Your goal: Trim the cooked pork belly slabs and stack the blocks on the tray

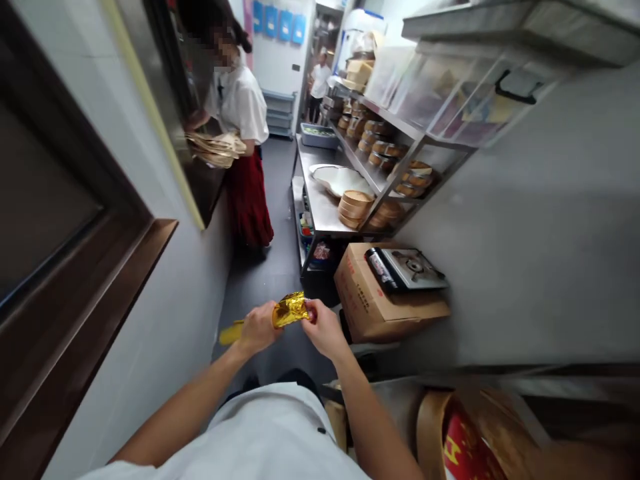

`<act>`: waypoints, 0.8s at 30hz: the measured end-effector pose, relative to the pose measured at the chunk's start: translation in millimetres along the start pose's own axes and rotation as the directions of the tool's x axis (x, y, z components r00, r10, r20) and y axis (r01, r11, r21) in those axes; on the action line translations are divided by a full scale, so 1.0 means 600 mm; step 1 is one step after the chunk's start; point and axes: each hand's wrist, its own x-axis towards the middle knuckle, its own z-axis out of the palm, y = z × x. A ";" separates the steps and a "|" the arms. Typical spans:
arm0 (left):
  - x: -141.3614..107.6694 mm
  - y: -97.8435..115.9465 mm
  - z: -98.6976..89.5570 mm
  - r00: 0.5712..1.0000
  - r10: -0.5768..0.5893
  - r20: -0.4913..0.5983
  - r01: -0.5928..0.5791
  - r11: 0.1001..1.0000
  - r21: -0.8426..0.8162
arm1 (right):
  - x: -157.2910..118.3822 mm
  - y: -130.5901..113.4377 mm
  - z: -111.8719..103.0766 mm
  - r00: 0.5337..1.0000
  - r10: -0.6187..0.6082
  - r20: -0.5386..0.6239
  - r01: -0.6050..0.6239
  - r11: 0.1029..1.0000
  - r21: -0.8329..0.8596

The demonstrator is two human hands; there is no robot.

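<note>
My left hand (259, 329) is closed around a shiny gold foil packet (291, 309), held in front of my body above the floor. A yellow, blurred length (231, 333) sticks out behind that hand; I cannot tell whether it belongs to the packet. At the packet's other end, the fingers of my right hand (326, 331) pinch together beside the foil edge. Something small and dark red shows at those fingertips, too blurred to name.
Ahead on the left, a person (245, 113) holds a stack of tan sheets. A steel table (330, 213) with bamboo steamers (354, 208) stands to the right. Nearer is a cardboard box (360, 293) carrying a portable gas stove (407, 267). A brown ledge (125, 287) runs along the left wall.
</note>
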 end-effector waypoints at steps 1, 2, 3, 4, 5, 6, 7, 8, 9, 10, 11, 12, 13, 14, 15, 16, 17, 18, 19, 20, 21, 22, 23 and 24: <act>0.067 0.005 -0.005 0.999 0.043 0.000 -0.043 0.998 0.044 | 0.048 0.009 -0.018 0.998 0.055 -0.012 -0.054 0.997 0.063; 0.134 0.009 -0.006 0.997 0.083 -0.006 -0.082 0.994 0.076 | 0.096 0.018 -0.035 0.996 0.079 -0.029 -0.075 0.989 0.124; 0.202 0.012 -0.003 0.993 0.118 -0.014 -0.116 0.989 0.094 | 0.146 0.029 -0.049 0.995 0.077 -0.061 -0.065 0.982 0.179; 0.270 0.013 0.001 0.989 0.143 -0.022 -0.140 0.985 0.099 | 0.196 0.039 -0.061 0.993 0.055 -0.109 -0.030 0.974 0.225; 0.338 0.014 0.007 0.987 0.156 -0.032 -0.152 0.984 0.095 | 0.248 0.050 -0.071 0.987 0.021 -0.162 0.021 0.967 0.255; 0.407 0.014 0.013 0.986 0.162 -0.044 -0.158 0.984 0.080 | 0.301 0.060 -0.079 0.977 -0.021 -0.211 0.077 0.961 0.264; 0.475 0.014 0.017 0.985 0.161 -0.058 -0.158 0.986 0.051 | 0.356 0.069 -0.086 0.968 -0.070 -0.242 0.133 0.958 0.253; 0.543 0.014 0.020 0.985 0.153 -0.074 -0.153 0.988 0.008 | 0.412 0.076 -0.092 0.958 -0.127 -0.257 0.187 0.956 0.225; 0.609 0.015 0.019 0.986 0.144 -0.089 -0.149 0.988 -0.052 | 0.468 0.082 -0.098 0.947 -0.192 -0.258 0.243 0.953 0.183; 0.673 0.016 0.015 0.986 0.133 -0.101 -0.145 0.982 -0.124 | 0.524 0.087 -0.105 0.932 -0.261 -0.251 0.299 0.945 0.130; 0.734 0.018 0.008 0.986 0.123 -0.111 -0.144 0.968 -0.205 | 0.579 0.090 -0.113 0.913 -0.330 -0.238 0.356 0.931 0.075; 0.793 0.020 -0.002 0.986 0.112 -0.121 -0.143 0.947 -0.289 | 0.634 0.093 -0.123 0.892 -0.397 -0.216 0.411 0.911 0.024; 0.850 0.021 -0.014 0.986 0.099 -0.134 -0.142 0.919 -0.367 | 0.688 0.095 -0.133 0.872 -0.450 -0.193 0.455 0.890 -0.020; 0.905 0.022 -0.027 0.985 0.086 -0.153 -0.145 0.887 -0.437 | 0.741 0.098 -0.145 0.857 -0.484 -0.175 0.482 0.874 -0.056; 0.957 0.022 -0.039 0.982 0.072 -0.176 -0.152 0.854 -0.497 | 0.794 0.100 -0.156 0.851 -0.498 -0.166 0.491 0.867 -0.083; 1.008 0.021 -0.051 0.977 0.061 -0.203 -0.164 0.823 -0.544 | 0.847 0.104 -0.169 0.852 -0.495 -0.171 0.484 0.869 -0.101; 1.058 0.018 -0.061 0.973 0.056 -0.225 -0.179 0.797 -0.576 | 0.899 0.108 -0.180 0.856 -0.482 -0.189 0.469 0.876 -0.112; 1.107 0.013 -0.068 0.969 0.061 -0.239 -0.196 0.778 -0.597 | 0.952 0.113 -0.191 0.859 -0.461 -0.222 0.445 0.887 -0.121; 1.156 0.008 -0.074 0.967 0.073 -0.245 -0.211 0.766 -0.608 | 1.004 0.118 -0.201 0.861 -0.436 -0.264 0.416 0.900 -0.129; 1.205 0.001 -0.078 0.966 0.087 -0.244 -0.222 0.760 -0.611 | 1.055 0.123 -0.210 0.859 -0.407 -0.311 0.382 0.913 -0.140; 1.255 -0.006 -0.081 0.966 0.099 -0.240 -0.229 0.760 -0.608 | 1.106 0.128 -0.218 0.853 -0.373 -0.365 0.341 0.928 -0.152; 1.304 -0.013 -0.084 0.965 0.111 -0.236 -0.234 0.765 -0.600 | 1.157 0.132 -0.226 0.842 -0.338 -0.421 0.297 0.941 -0.163; 1.354 -0.019 -0.087 0.965 0.129 -0.229 -0.242 0.771 -0.589 | 1.206 0.134 -0.234 0.828 -0.303 -0.472 0.255 0.953 -0.164; 1.405 -0.025 -0.090 0.963 0.156 -0.221 -0.258 0.776 -0.575 | 1.254 0.136 -0.242 0.816 -0.270 -0.510 0.222 0.963 -0.154</act>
